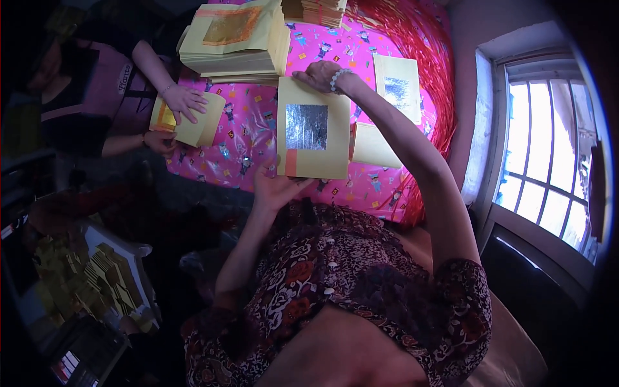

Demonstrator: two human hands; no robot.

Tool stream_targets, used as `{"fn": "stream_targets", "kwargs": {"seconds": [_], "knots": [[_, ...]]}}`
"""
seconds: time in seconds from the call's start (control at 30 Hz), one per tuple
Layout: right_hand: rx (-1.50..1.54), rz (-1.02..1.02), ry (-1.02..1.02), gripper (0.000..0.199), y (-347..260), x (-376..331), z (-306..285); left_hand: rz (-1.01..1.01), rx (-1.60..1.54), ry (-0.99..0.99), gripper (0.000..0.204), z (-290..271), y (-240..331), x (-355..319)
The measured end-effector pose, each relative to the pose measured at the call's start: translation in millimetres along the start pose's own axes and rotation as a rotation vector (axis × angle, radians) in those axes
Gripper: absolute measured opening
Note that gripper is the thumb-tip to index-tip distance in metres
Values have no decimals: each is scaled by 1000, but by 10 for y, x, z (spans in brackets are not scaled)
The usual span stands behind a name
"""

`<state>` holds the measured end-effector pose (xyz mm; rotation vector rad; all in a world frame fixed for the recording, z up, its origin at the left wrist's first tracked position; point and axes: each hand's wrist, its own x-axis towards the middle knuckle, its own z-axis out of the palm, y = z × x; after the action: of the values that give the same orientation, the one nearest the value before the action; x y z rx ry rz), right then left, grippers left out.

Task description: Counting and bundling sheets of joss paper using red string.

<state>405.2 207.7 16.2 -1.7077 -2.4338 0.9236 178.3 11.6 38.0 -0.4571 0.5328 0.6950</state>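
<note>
A pale yellow paper sheet (335, 142) with a silver foil square and a small orange patch lies in front of me. My right hand (319, 77), with a beaded bracelet at the wrist, reaches over to its far edge and grips it there with bent fingers. By the near left corner is my left hand (278, 188), palm turned up; its fingers stretch along the near edge, thumb apart. Whether those fingertips touch the paper I cannot tell. Just left of the far edge stands a thick stack of similar yellow sheets (235, 55), its top one with gold foil.
A pink patterned tablecloth (248, 138) covers the table. On the right lie a silver-foil sheet (400, 90), yellow paper (375, 145) and red plastic strands (442, 84) along the edge. At left a co-worker's hands (184, 103) handle a gold-foil sheet. A barred window (548, 142) is at right.
</note>
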Motion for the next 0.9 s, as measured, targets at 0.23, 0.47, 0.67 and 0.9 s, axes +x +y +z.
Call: {"fn": "stream_targets", "kwargs": {"seconds": [0.23, 0.47, 0.67, 0.9], "knots": [[7, 8, -63, 70, -113, -90, -179, -12, -62, 98, 61, 61, -87, -81], [63, 5, -84, 65, -179, -119, -211, 58, 298, 73, 55, -327, 71, 132], [439, 108, 494, 66, 28, -700, -53, 20, 145, 447, 48, -397, 222, -1], [1211, 556, 492, 74, -207, -1944, 1247, 553, 832, 335, 49, -255, 492, 384]]}}
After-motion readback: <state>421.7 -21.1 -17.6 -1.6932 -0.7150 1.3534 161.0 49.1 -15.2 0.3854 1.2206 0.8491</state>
